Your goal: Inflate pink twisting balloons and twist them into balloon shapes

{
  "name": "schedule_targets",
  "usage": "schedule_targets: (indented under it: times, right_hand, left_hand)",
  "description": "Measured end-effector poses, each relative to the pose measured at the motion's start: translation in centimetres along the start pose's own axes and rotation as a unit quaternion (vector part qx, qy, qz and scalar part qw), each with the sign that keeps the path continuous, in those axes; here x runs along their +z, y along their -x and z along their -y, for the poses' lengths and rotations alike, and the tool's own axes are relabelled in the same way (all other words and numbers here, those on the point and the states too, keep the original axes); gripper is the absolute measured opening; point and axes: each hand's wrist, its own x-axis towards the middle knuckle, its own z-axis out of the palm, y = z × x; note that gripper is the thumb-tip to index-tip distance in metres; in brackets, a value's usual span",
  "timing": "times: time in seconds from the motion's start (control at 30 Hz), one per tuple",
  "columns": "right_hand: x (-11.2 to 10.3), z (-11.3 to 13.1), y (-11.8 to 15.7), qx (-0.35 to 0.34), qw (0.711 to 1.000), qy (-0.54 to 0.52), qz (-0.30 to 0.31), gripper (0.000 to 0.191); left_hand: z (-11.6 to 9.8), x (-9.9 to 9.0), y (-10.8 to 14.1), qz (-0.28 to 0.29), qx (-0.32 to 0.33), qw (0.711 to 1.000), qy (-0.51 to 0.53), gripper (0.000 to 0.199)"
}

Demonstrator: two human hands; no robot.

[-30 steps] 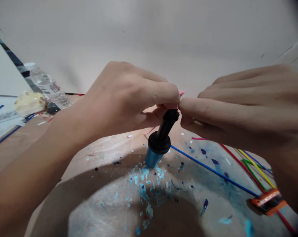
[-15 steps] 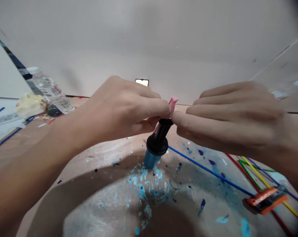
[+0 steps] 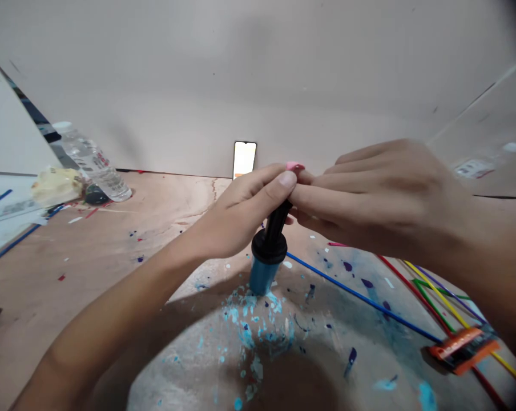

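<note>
A hand balloon pump (image 3: 269,246), black above and blue below, stands slightly tilted on the paint-spotted table. At its top end sits a small piece of pink balloon (image 3: 295,166), mostly covered by fingers. My left hand (image 3: 253,208) wraps round the pump's upper end, with its thumb pressed on the balloon. From the other side my right hand (image 3: 382,194) reaches in, fingers closed and tips at the same spot, pinching at the balloon. The fingertips partly hide where balloon and pump meet.
Behind the hands a lit phone (image 3: 244,158) leans against the wall. A clear bottle (image 3: 97,165) and a yellowish crumpled lump (image 3: 56,185) stand at left. On the right lie coloured sticks (image 3: 438,294), an orange-and-black object (image 3: 466,349) and a long blue stick (image 3: 356,292).
My left hand has turned and closed round the pump's top, thumb now uppermost. Less pink balloon sticks up than before. My right hand has shifted slightly left, and more of the phone shows.
</note>
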Motion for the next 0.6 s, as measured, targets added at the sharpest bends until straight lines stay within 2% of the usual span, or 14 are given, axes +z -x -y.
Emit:
schedule_targets:
  times: [0.07,0.17,0.23,0.3,0.33,0.37,0.43,0.5,0.57,0.6]
  right_hand:
    - [0.2,0.0,0.1,0.015,1.0,0.019,-0.013,0.029]
    - [0.3,0.0,0.4,0.036,0.999,0.017,-0.035,0.022]
    - [0.5,0.1,0.9,0.071,0.996,-0.02,-0.051,0.016]
    - [1.0,0.4,1.5,0.145,0.979,-0.1,-0.097,0.008]
    - [1.4,0.7,1.8,0.196,0.959,-0.157,-0.13,0.004]
    - [1.9,0.9,2.1,0.25,0.929,-0.224,-0.155,0.009]
    - [3.3,1.3,2.7,0.338,0.849,-0.375,-0.159,0.024]
    - [5.0,1.6,3.2,0.338,0.774,-0.532,-0.057,0.033]
    - [6.7,1.7,3.4,0.275,0.72,-0.635,0.05,0.038]
    - [7.5,1.5,3.4,0.257,0.695,-0.667,0.076,0.041]
  left_hand:
    - [0.5,0.6,-0.3,-0.015,0.002,0.999,0.044,0.033]
    - [1.3,1.3,-0.6,-0.056,0.022,0.997,0.049,0.036]
    - [1.7,1.6,-0.7,-0.074,0.04,0.996,0.035,0.037]
    - [2.1,1.8,-0.7,-0.086,0.06,0.994,0.038,0.037]
    - [2.3,1.9,-0.7,-0.089,0.067,0.993,0.047,0.036]
    - [2.5,1.9,-0.7,-0.091,0.072,0.991,0.059,0.036]
    - [2.7,2.0,-0.6,-0.094,0.076,0.989,0.091,0.034]
    - [3.0,2.1,-0.6,-0.101,0.075,0.984,0.124,0.033]
    - [3.1,2.2,-0.6,-0.111,0.071,0.979,0.154,0.032]
    - [3.1,2.2,-0.6,-0.114,0.07,0.977,0.168,0.031]
